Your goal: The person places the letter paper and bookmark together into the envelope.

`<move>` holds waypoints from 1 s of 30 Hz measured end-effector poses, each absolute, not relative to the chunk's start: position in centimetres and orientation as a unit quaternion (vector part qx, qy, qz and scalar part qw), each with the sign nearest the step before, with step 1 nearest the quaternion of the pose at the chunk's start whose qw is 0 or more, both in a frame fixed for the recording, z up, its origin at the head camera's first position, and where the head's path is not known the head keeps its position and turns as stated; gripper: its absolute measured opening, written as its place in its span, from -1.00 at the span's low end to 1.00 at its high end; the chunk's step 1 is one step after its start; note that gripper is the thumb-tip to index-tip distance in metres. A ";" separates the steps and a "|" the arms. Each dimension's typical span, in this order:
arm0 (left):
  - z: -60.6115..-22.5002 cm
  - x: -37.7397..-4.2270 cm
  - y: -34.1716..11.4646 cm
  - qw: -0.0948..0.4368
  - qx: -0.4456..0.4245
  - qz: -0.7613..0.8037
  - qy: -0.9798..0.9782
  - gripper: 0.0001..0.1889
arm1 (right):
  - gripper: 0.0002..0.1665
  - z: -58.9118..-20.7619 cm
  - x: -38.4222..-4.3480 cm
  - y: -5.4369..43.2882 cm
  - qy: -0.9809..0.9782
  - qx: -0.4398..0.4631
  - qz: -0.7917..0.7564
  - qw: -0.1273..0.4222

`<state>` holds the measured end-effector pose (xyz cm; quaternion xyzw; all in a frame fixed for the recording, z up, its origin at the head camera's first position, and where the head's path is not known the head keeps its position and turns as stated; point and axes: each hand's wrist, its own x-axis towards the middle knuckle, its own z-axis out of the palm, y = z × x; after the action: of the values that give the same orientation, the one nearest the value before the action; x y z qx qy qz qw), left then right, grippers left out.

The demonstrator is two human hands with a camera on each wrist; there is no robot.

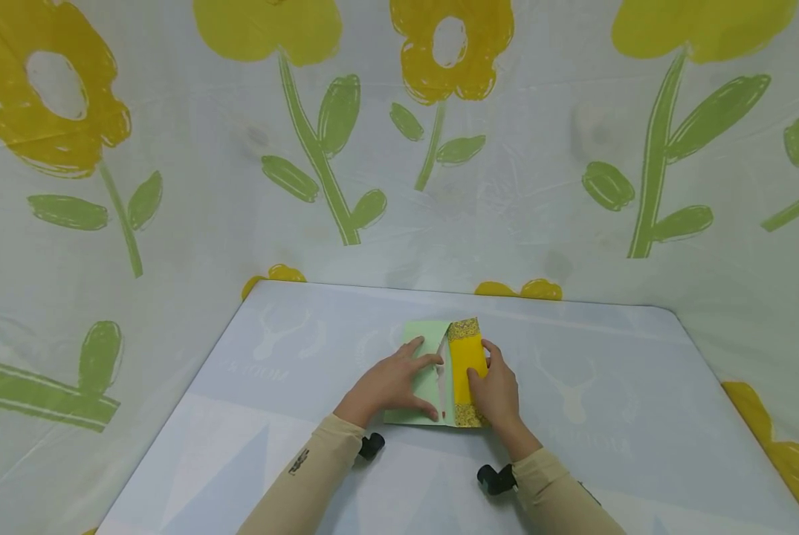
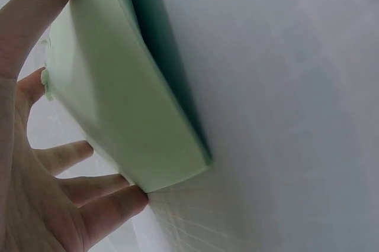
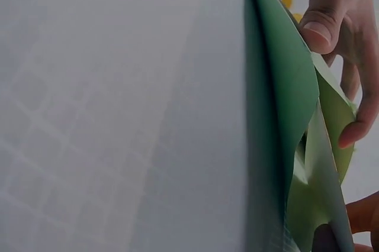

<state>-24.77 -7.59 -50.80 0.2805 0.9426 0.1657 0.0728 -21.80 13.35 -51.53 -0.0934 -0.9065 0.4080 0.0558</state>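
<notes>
A pale green folded paper card (image 1: 426, 383) lies on the table, with a yellow panel (image 1: 462, 364) on its right side edged in speckled gold bands. My left hand (image 1: 399, 379) rests on the green part, its fingers spread apart and the thumb near the front edge. In the left wrist view, the fingertips of the left hand (image 2: 65, 199) touch the edge of the green paper (image 2: 142, 122). At the right, my right hand (image 1: 499, 386) pinches the yellow panel, thumb on its face and fingers at the outer edge. The right wrist view shows the card's layers (image 3: 290, 68) standing apart.
A pale, printed table (image 1: 586, 386) carries the card, its back edge close to a white curtain (image 1: 506, 223) with yellow flowers and green leaves. Small black wrist cameras (image 1: 496, 480) sit below both hands.
</notes>
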 end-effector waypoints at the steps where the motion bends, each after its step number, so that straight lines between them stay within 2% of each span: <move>1: -50.8 -24.8 -7.6 0.073 0.281 0.166 0.943 0.01 | -0.25 -51.5 -21.8 13.3 -0.906 -0.092 0.408 0.058; 15: -50.8 -24.8 -7.6 0.072 0.281 0.164 0.943 0.00 | -0.25 -51.9 -22.0 12.9 -0.903 -0.094 0.415 0.063; 30: -50.9 -24.8 -7.6 0.070 0.281 0.164 0.943 -0.01 | -0.25 -52.1 -21.8 12.3 -0.913 -0.082 0.390 0.092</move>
<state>-24.77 -7.62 -50.87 0.2810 0.9431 0.1636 0.0698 -21.77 12.27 -52.11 -0.0818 -0.9127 0.3898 0.0916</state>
